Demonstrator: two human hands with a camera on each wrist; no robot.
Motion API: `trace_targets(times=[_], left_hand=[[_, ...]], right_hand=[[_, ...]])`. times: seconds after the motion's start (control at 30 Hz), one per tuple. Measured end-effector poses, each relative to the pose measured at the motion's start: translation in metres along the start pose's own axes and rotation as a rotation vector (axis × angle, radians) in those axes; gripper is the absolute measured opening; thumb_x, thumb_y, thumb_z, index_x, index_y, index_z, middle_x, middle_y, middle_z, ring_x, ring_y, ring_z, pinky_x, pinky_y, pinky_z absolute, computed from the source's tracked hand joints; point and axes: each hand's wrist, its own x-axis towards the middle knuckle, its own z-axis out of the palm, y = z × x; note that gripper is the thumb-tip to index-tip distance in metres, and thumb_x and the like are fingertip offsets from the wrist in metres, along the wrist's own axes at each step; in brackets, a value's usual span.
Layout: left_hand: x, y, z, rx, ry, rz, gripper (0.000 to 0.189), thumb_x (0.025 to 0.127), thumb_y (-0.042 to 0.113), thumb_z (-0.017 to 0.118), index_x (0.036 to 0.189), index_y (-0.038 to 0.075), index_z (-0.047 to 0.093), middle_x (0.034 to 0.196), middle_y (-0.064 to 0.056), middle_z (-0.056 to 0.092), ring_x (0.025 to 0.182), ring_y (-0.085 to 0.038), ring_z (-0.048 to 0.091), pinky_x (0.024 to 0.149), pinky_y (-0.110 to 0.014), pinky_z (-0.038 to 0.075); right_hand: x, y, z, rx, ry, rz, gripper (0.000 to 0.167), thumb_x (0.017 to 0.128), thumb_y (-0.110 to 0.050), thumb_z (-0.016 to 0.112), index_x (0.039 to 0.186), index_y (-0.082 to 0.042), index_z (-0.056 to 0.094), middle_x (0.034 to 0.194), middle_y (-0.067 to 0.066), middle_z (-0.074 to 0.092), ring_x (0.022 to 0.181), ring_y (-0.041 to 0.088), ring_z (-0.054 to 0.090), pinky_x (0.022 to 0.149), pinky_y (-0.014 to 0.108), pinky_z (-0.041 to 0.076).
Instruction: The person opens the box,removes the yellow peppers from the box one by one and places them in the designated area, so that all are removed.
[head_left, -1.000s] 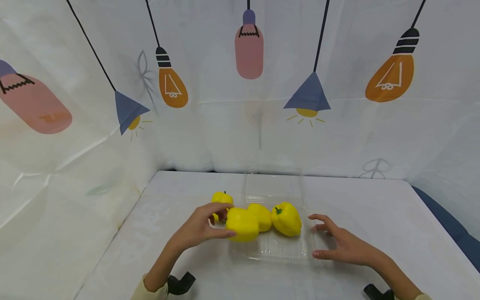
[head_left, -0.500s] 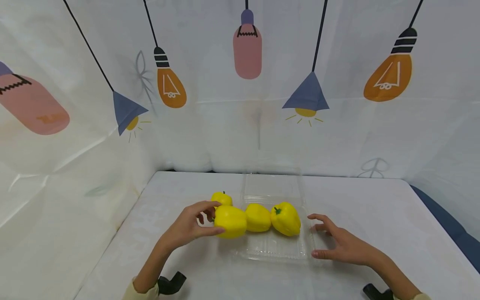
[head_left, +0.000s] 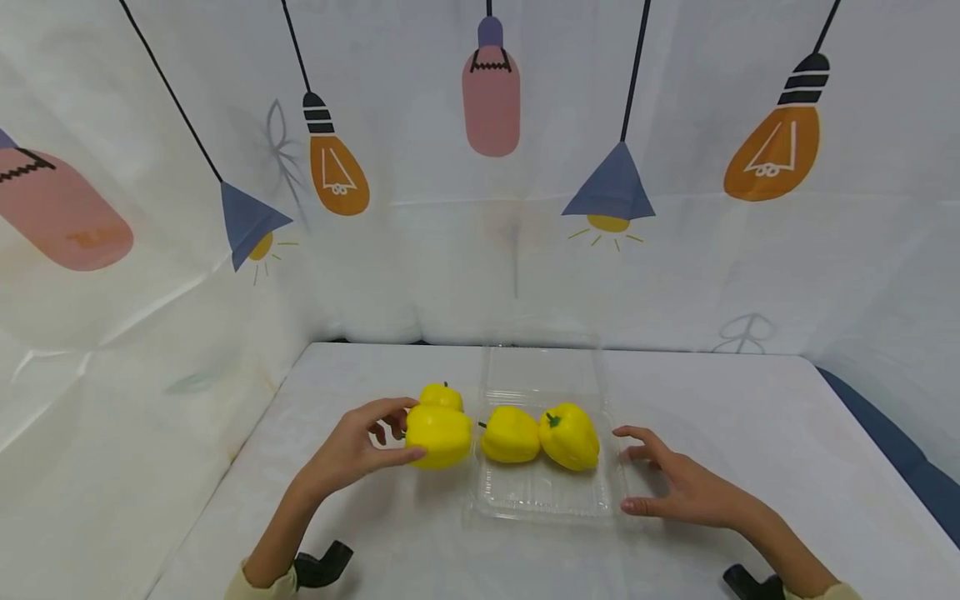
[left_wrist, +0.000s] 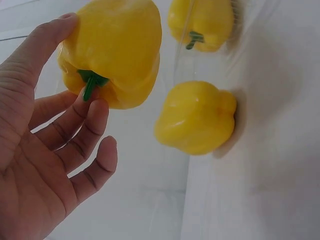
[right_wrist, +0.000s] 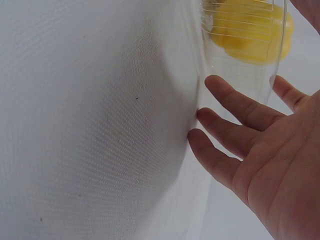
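My left hand (head_left: 360, 446) pinches a yellow bell pepper (head_left: 438, 437) between thumb and fingers, raised off the table just left of a clear plastic clamshell container (head_left: 543, 500). Its green stem points back toward the palm in the left wrist view. Another yellow bell pepper (left_wrist: 197, 117) sits on the table behind the held one, partly covered by it in the head view. Inside the container, two more peppers lie side by side, a left pepper (head_left: 510, 436) and a right pepper (head_left: 570, 437). My right hand (head_left: 675, 487) is at the container's right side, fingers relaxed and spread, fingertips close to its rim.
The container's lid (head_left: 542, 371) lies folded back toward the rear of the white table (head_left: 712, 417). Behind the table hangs a white curtain (head_left: 420, 275) printed with lamps and bulbs. Black wrist mounts (head_left: 324, 565) are on both arms.
My left hand has carried the held pepper leftward, away from the container, baring the left pepper inside it. The right hand has stayed by the container's side.
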Motion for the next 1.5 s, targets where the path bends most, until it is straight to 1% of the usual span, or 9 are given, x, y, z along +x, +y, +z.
trace_targets(times=[0.23, 0.43, 0.53, 0.63, 0.67, 0.9, 1.07, 1.3, 1.5], left_hand=[[-0.002, -0.005, -0.008, 0.026, 0.026, 0.000, 0.054, 0.078, 0.028, 0.086, 0.126, 0.017, 0.063, 0.095, 0.007, 0.062, 0.084, -0.016, 0.058, 0.068, -0.035, 0.051], [-0.005, -0.011, -0.014, 0.054, 0.060, -0.021, 0.054, 0.077, 0.024, 0.086, 0.125, 0.015, 0.063, 0.095, 0.006, 0.063, 0.083, -0.018, 0.058, 0.068, -0.034, 0.052], [-0.006, -0.014, -0.018, 0.066, 0.068, -0.030, 0.053, 0.078, 0.025, 0.085, 0.126, 0.014, 0.063, 0.095, 0.006, 0.063, 0.084, -0.018, 0.057, 0.068, -0.035, 0.052], [-0.007, -0.018, -0.022, 0.080, 0.075, -0.050, 0.053, 0.079, 0.027, 0.085, 0.125, 0.015, 0.063, 0.095, 0.006, 0.064, 0.083, -0.016, 0.057, 0.068, -0.034, 0.053], [-0.008, -0.020, -0.023, 0.077, 0.077, -0.054, 0.053, 0.079, 0.030, 0.085, 0.125, 0.017, 0.063, 0.095, 0.007, 0.064, 0.083, -0.015, 0.057, 0.068, -0.033, 0.053], [-0.010, -0.027, -0.028, 0.097, 0.101, -0.087, 0.053, 0.079, 0.031, 0.084, 0.125, 0.014, 0.063, 0.094, 0.006, 0.063, 0.083, -0.016, 0.056, 0.068, -0.031, 0.052], [-0.012, -0.032, -0.031, 0.099, 0.110, -0.129, 0.053, 0.079, 0.034, 0.084, 0.124, 0.017, 0.063, 0.094, 0.006, 0.063, 0.084, -0.015, 0.056, 0.068, -0.028, 0.051], [-0.015, -0.039, -0.036, 0.113, 0.137, -0.134, 0.053, 0.080, 0.032, 0.084, 0.125, 0.015, 0.063, 0.093, 0.005, 0.063, 0.083, -0.017, 0.057, 0.067, -0.028, 0.050], [-0.017, -0.047, -0.037, 0.148, 0.156, -0.196, 0.056, 0.081, 0.036, 0.082, 0.128, 0.013, 0.062, 0.093, 0.004, 0.064, 0.081, -0.016, 0.057, 0.068, -0.028, 0.048]], right_hand=[[0.001, 0.000, 0.000, -0.001, 0.004, 0.004, 0.089, 0.082, -0.048, 0.077, 0.149, -0.023, 0.024, 0.132, 0.012, 0.057, 0.120, 0.040, 0.052, 0.093, 0.067, 0.040], [0.001, 0.000, 0.001, -0.001, 0.008, 0.000, 0.089, 0.082, -0.048, 0.077, 0.149, -0.023, 0.025, 0.132, 0.012, 0.057, 0.120, 0.041, 0.051, 0.093, 0.067, 0.040], [0.001, 0.000, 0.001, 0.002, 0.007, 0.002, 0.089, 0.082, -0.048, 0.077, 0.149, -0.023, 0.025, 0.132, 0.012, 0.057, 0.120, 0.041, 0.051, 0.092, 0.067, 0.040], [0.000, -0.001, 0.001, 0.003, 0.008, 0.009, 0.089, 0.082, -0.048, 0.077, 0.149, -0.024, 0.025, 0.132, 0.011, 0.057, 0.121, 0.041, 0.051, 0.093, 0.067, 0.040], [0.000, -0.001, 0.001, 0.003, 0.008, 0.014, 0.089, 0.082, -0.048, 0.077, 0.149, -0.024, 0.025, 0.132, 0.011, 0.057, 0.121, 0.040, 0.051, 0.093, 0.067, 0.040], [-0.001, -0.003, 0.000, 0.009, 0.005, 0.022, 0.089, 0.082, -0.048, 0.077, 0.149, -0.023, 0.025, 0.132, 0.012, 0.057, 0.121, 0.041, 0.051, 0.093, 0.068, 0.040], [-0.001, -0.002, 0.001, 0.010, 0.000, 0.020, 0.089, 0.082, -0.047, 0.077, 0.149, -0.023, 0.024, 0.133, 0.012, 0.057, 0.122, 0.041, 0.050, 0.092, 0.068, 0.040], [-0.001, -0.001, 0.002, 0.007, 0.006, 0.017, 0.089, 0.082, -0.048, 0.077, 0.149, -0.023, 0.024, 0.133, 0.012, 0.057, 0.121, 0.041, 0.051, 0.093, 0.068, 0.040], [-0.001, -0.001, 0.002, 0.006, 0.009, 0.032, 0.090, 0.082, -0.048, 0.077, 0.150, -0.023, 0.025, 0.133, 0.011, 0.057, 0.121, 0.041, 0.051, 0.092, 0.068, 0.040]])
